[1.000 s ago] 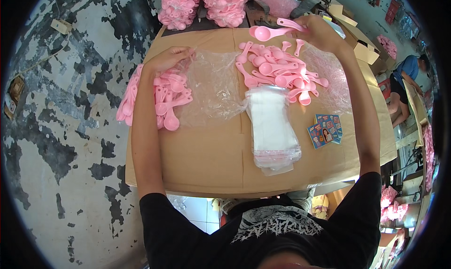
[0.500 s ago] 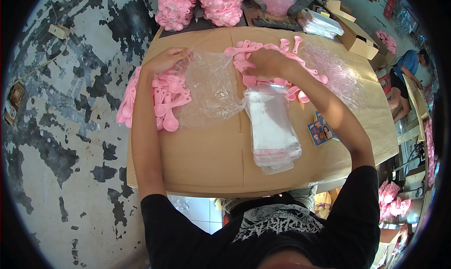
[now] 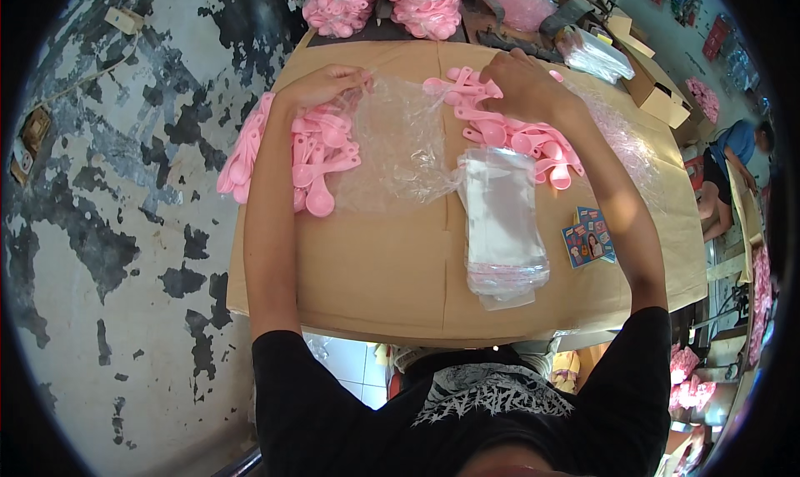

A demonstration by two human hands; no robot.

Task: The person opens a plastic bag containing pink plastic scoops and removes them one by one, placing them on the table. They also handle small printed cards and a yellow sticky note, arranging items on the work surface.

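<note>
My left hand (image 3: 332, 84) is closed in a pinch on the upper left corner of a large clear plastic bag (image 3: 400, 135), which lies spread on the table. Under and beside my left forearm are pink plastic measuring spoons (image 3: 319, 198) in a heap. My right hand (image 3: 527, 85) is over the far side of a second heap of pink spoons (image 3: 521, 139), its fingers curled down. What it grips, if anything, is hidden. Nearer than that heap lies a stack of small clear plastic sleeves (image 3: 504, 210).
Printed cards (image 3: 590, 239) lie right of the sleeves on the brown paper-covered table (image 3: 375, 285). Bulging bags of pink spoons (image 3: 427, 6) stand beyond the far edge. Pink-tinted plastic strands (image 3: 629, 144) and an open cardboard box (image 3: 658, 89) are at right; a person (image 3: 733, 156) sits farther off.
My right hand has moved farther out over the right-hand heap, uncovering spoons on its near side. My left hand still holds the bag's corner. The whole view has shifted slightly.
</note>
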